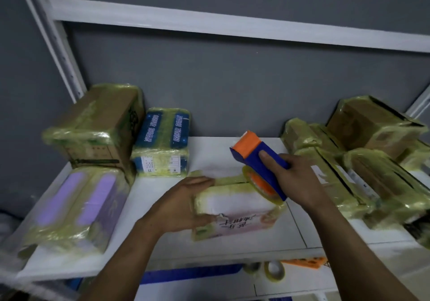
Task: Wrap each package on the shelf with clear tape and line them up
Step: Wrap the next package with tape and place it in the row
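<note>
A white and pink package (pixel 235 210) with handwriting lies in the middle of the white shelf (pixel 232 247), partly covered in yellowish clear tape. My left hand (pixel 183 204) holds its left end, fingers over the top and thumb at the front. My right hand (pixel 295 177) grips a blue and orange tape dispenser (pixel 258 161), whose tape roll (pixel 260 185) touches the package's top right corner.
Taped packages stand on the left: a brown box (pixel 97 126), a blue pack (pixel 162 142) and a purple pack (pixel 79 207). Several taped brown boxes (pixel 363 161) crowd the right. Below the shelf lie a spare tape roll (pixel 275 271) and an orange object (pixel 307 262).
</note>
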Available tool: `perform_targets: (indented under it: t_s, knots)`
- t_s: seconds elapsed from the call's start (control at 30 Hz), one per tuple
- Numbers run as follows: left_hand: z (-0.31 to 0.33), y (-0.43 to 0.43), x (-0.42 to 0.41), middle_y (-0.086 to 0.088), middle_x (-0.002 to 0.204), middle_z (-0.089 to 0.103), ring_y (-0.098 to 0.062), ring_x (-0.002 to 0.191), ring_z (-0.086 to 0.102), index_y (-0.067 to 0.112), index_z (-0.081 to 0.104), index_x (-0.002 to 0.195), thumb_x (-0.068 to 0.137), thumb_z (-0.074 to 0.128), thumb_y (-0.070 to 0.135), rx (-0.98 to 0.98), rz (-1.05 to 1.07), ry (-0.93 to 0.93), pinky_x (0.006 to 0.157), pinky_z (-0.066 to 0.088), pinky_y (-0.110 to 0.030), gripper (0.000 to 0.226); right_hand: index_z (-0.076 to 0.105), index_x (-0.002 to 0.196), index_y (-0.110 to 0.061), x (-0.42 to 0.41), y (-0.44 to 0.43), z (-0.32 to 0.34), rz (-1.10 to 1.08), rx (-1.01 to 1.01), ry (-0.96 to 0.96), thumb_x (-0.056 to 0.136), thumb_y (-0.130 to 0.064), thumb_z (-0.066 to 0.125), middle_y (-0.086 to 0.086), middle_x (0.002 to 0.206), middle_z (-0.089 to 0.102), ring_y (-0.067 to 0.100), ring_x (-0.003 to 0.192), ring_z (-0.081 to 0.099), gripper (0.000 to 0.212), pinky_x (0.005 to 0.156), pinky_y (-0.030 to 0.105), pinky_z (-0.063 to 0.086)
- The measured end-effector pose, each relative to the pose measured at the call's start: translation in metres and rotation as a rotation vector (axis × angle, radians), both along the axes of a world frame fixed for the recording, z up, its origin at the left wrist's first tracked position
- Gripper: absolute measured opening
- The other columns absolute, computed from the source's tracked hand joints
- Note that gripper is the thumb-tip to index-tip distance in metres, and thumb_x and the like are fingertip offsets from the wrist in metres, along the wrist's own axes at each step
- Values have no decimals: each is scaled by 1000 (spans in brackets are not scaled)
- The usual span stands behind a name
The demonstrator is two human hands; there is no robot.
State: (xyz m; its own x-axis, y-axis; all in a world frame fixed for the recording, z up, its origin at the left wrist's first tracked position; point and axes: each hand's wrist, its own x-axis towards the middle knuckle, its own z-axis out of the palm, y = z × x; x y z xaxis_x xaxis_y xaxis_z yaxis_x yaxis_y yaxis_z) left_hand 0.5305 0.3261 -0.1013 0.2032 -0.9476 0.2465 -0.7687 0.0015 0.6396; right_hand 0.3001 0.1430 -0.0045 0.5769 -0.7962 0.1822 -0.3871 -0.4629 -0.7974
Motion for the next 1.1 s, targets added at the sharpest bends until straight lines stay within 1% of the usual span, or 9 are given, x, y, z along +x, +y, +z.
perform_targets:
  t_s: [0.07, 0.23, 0.4, 0.53, 0.63, 0.73, 0.87, 0.97, 1.1]
  knots:
    - [0, 10, -2, 38, 151, 31, 12, 141, 27, 46, 39, 150, 67, 82, 69, -30, 13, 32, 114, 24, -7, 97, 44, 55, -22, 12, 1, 7, 71, -9, 39, 90, -73, 57, -6, 46, 46, 10, 40, 43, 64, 46, 17, 32]
    - [-7, 21, -12, 23, 138, 57, 3, 132, 48, 26, 68, 128, 70, 80, 67, -241, 165, 43, 112, 40, -21, 72, 43, 45, -28, 35, 2, 18, 154, -76, 77, 93, -71, 56, -7, 42, 42, 5, 36, 37, 65, 43, 14, 32]
    - [-24, 28, -17, 33, 137, 52, 12, 140, 34, 30, 69, 130, 73, 67, 81, -223, 232, 9, 116, 29, -13, 77, 43, 52, -24, 53, 0, 21, 286, -18, 187, 90, -76, 53, -5, 45, 45, 13, 41, 39, 65, 47, 18, 30]
    - [-29, 31, -19, 32, 143, 50, 6, 146, 29, 30, 66, 133, 80, 60, 82, -225, 250, -46, 117, 26, -13, 74, 53, 61, -16, 67, -4, 23, 367, 8, 377, 93, -72, 54, -2, 49, 51, 15, 42, 45, 64, 57, 29, 35]
    - [-30, 32, -20, 31, 144, 48, 9, 144, 30, 32, 63, 136, 80, 56, 84, -175, 266, -63, 116, 27, -15, 76, 46, 56, -18, 75, -8, 29, 342, -70, 359, 93, -73, 53, -1, 48, 46, 16, 43, 43, 67, 58, 31, 34]
    - [-20, 29, -17, 33, 131, 59, 14, 135, 39, 34, 70, 126, 77, 61, 80, -157, 273, 87, 111, 31, -9, 68, 40, 42, -24, 80, -8, 27, 356, -127, 380, 89, -84, 45, -6, 43, 38, 12, 39, 39, 76, 59, 29, 33]
    - [1, 24, -14, 36, 112, 67, 16, 116, 53, 39, 77, 109, 94, 64, 46, -119, 304, 428, 96, 37, -2, 21, 43, 40, -27, 85, -9, 20, 382, -159, 453, 81, -94, 40, -4, 43, 43, 12, 40, 43, 77, 59, 29, 37]
    - [19, 20, -17, 24, 103, 74, 11, 100, 64, 35, 78, 100, 103, 50, 45, -149, 432, 744, 79, 44, -3, 30, 43, 41, -27, 87, -11, 17, 393, -166, 462, 75, -98, 39, -3, 43, 44, 13, 41, 44, 80, 60, 31, 39]
    - [41, 12, -21, 14, 95, 77, -1, 88, 70, 29, 76, 100, 102, 48, 50, -148, 445, 930, 75, 43, -27, 35, 44, 43, -26, 86, -13, 14, 401, -147, 425, 80, -93, 44, -3, 44, 42, 13, 41, 42, 76, 59, 32, 37]
